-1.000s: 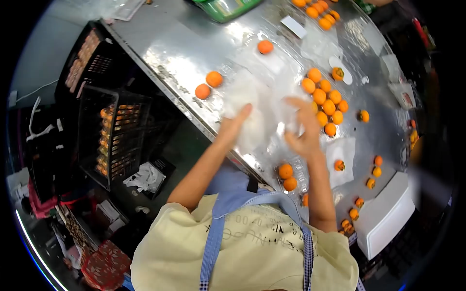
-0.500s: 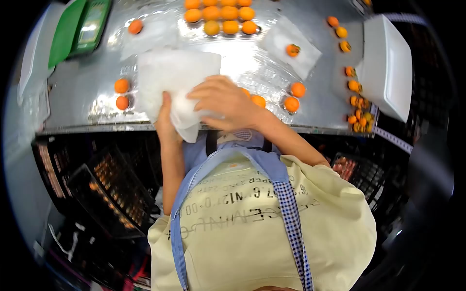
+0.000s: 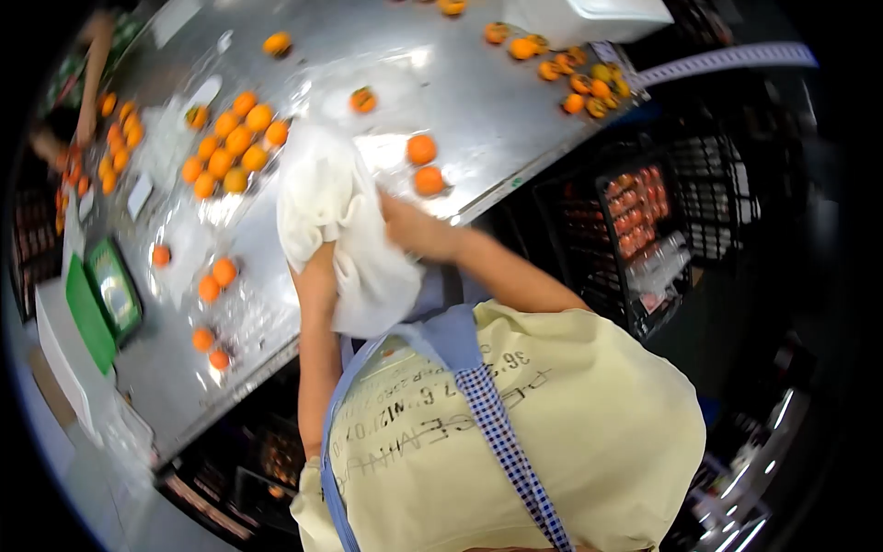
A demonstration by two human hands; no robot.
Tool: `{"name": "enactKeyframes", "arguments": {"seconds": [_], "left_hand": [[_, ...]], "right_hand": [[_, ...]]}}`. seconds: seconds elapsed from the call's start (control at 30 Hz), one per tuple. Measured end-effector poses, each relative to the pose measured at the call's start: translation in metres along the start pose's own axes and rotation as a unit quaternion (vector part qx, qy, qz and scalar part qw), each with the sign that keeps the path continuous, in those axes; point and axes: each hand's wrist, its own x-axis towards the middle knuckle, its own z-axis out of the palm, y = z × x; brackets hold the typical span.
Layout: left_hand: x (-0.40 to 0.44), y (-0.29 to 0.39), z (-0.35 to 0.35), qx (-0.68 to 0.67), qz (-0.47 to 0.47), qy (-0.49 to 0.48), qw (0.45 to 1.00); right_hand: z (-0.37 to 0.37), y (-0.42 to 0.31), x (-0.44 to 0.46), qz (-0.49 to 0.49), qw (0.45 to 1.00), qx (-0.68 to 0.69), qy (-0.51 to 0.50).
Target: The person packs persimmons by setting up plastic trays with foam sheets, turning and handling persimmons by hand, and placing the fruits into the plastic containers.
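Note:
A soft white cloth (image 3: 317,184) hangs in bunched folds in front of my body, at the table's near edge. My left hand (image 3: 318,258) goes up into it; the cloth covers the fingers and gathers at the wrist. At the cloth's right side is my right hand (image 3: 409,225), smeared by motion, its fingers not distinct. Just beyond it, two orange persimmons (image 3: 425,164) sit on the metal table (image 3: 497,147). A block of several persimmons (image 3: 237,143) lies to the left of the cloth, and a single persimmon (image 3: 363,99) with its leafy top lies farther back.
A green tray (image 3: 115,293) stands at the left, near more loose persimmons (image 3: 217,279). A white box (image 3: 589,17) and a persimmon cluster (image 3: 593,83) occupy the far right corner. Black crates (image 3: 635,230) hold packed fruit below. Another person's arm (image 3: 92,83) reaches in at far left.
The view has turned toward the right, showing the crates and another person's arm. The white cloth, spread over the table before, now hangs bunched over my left hand. My right hand has shifted to its side.

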Motion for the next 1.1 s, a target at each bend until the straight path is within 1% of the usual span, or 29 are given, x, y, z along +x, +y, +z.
{"name": "enactKeyframes", "arguments": {"seconds": [0.03, 0.07, 0.1, 0.13, 0.2, 0.23, 0.33, 0.37, 0.4, 0.43, 0.47, 0.5, 0.53, 0.57, 0.6, 0.63, 0.67, 0.7, 0.73, 0.77, 0.8, 0.87, 0.9, 0.93, 0.97, 1.0, 1.07, 1.1], "left_hand": [[-0.014, 0.024, 0.032, -0.329, 0.067, 0.018, 0.942], [-0.015, 0.034, 0.043, -0.312, 0.070, 0.002, 0.948], [-0.019, 0.041, 0.054, -0.295, 0.074, -0.012, 0.953], [-0.022, 0.048, 0.065, -0.279, 0.077, -0.022, 0.957], [-0.024, 0.060, 0.088, -0.337, 0.004, -0.043, 0.941], [-0.026, 0.065, 0.100, -0.361, -0.037, -0.049, 0.930], [-0.026, 0.078, 0.152, -0.358, -0.059, -0.163, 0.917], [-0.024, 0.078, 0.171, -0.348, -0.032, -0.226, 0.909], [-0.019, 0.080, 0.192, -0.305, 0.053, -0.318, 0.896], [-0.018, 0.086, 0.217, -0.263, 0.105, -0.335, 0.899], [-0.025, 0.103, 0.245, -0.221, 0.156, -0.351, 0.896], [-0.046, 0.137, 0.270, -0.194, 0.168, -0.367, 0.894], [-0.047, 0.143, 0.290, -0.162, 0.149, -0.362, 0.906], [-0.042, 0.141, 0.309, -0.104, 0.164, -0.343, 0.919], [-0.036, 0.136, 0.328, -0.044, 0.178, -0.320, 0.929], [-0.034, 0.135, 0.347, -0.025, 0.194, -0.291, 0.937], [-0.028, 0.133, 0.362, 0.030, 0.239, -0.253, 0.937], [-0.019, 0.126, 0.377, 0.082, 0.322, -0.214, 0.919], [-0.008, 0.121, 0.390, 0.129, 0.402, -0.171, 0.890], [-0.004, 0.124, 0.400, 0.220, 0.479, -0.127, 0.840], [0.000, 0.126, 0.408, 0.272, 0.507, -0.115, 0.810], [0.010, 0.115, 0.425, 0.330, 0.534, -0.099, 0.772], [0.012, 0.111, 0.430, 0.374, 0.533, -0.097, 0.752], [0.002, 0.120, 0.434, 0.425, 0.541, -0.087, 0.721], [-0.002, 0.123, 0.437, 0.443, 0.533, -0.088, 0.716], [-0.002, 0.124, 0.437, 0.461, 0.524, -0.087, 0.711], [-0.003, 0.126, 0.439, 0.465, 0.499, -0.091, 0.725], [-0.002, 0.126, 0.439, 0.455, 0.498, -0.093, 0.732]], "right_hand": [[0.005, -0.005, -0.012, -0.001, 0.999, -0.028, 0.039], [0.002, 0.004, -0.013, 0.005, 0.995, -0.077, 0.068], [-0.002, 0.000, -0.019, -0.020, 0.987, -0.122, 0.101], [-0.011, -0.007, -0.026, -0.022, 0.988, -0.111, 0.106], [-0.031, -0.023, -0.040, -0.026, 0.991, -0.084, 0.103], [-0.044, -0.024, -0.048, -0.042, 0.988, -0.087, 0.121], [-0.094, -0.052, -0.090, -0.054, 0.968, -0.162, 0.183], [-0.113, -0.059, -0.107, -0.080, 0.963, -0.143, 0.216], [-0.137, -0.067, -0.128, -0.100, 0.958, -0.128, 0.235], [-0.164, -0.079, -0.155, -0.126, 0.940, -0.158, 0.274], [-0.193, -0.085, -0.184, -0.143, 0.895, -0.245, 0.345], [-0.218, -0.104, -0.221, -0.109, 0.863, -0.258, 0.420], [-0.247, -0.109, -0.259, -0.123, 0.822, -0.234, 0.505], [-0.268, -0.123, -0.299, -0.114, 0.770, -0.217, 0.588], [-0.290, -0.133, -0.343, -0.137, 0.683, -0.280, 0.660], [-0.302, -0.153, -0.383, -0.185, 0.629, -0.275, 0.704], [-0.312, -0.168, -0.424, -0.165, 0.550, -0.288, 0.766], [-0.320, -0.187, -0.464, -0.132, 0.467, -0.349, 0.801], [-0.340, -0.196, -0.504, -0.220, 0.439, -0.335, 0.804], [-0.357, -0.207, -0.549, -0.176, 0.372, -0.366, 0.835], [-0.374, -0.216, -0.590, -0.132, 0.303, -0.393, 0.858], [-0.418, -0.231, -0.656, -0.021, 0.215, -0.451, 0.866], [-0.444, -0.233, -0.684, 0.037, 0.184, -0.519, 0.834], [-0.474, -0.226, -0.711, 0.093, 0.152, -0.582, 0.793], [-0.498, -0.217, -0.727, 0.146, 0.117, -0.640, 0.745], [-0.517, -0.209, -0.726, 0.168, 0.141, -0.639, 0.737], [-0.538, -0.190, -0.717, 0.311, 0.206, -0.586, 0.720], [-0.556, -0.169, -0.733, 0.377, 0.222, -0.599, 0.671]]}}
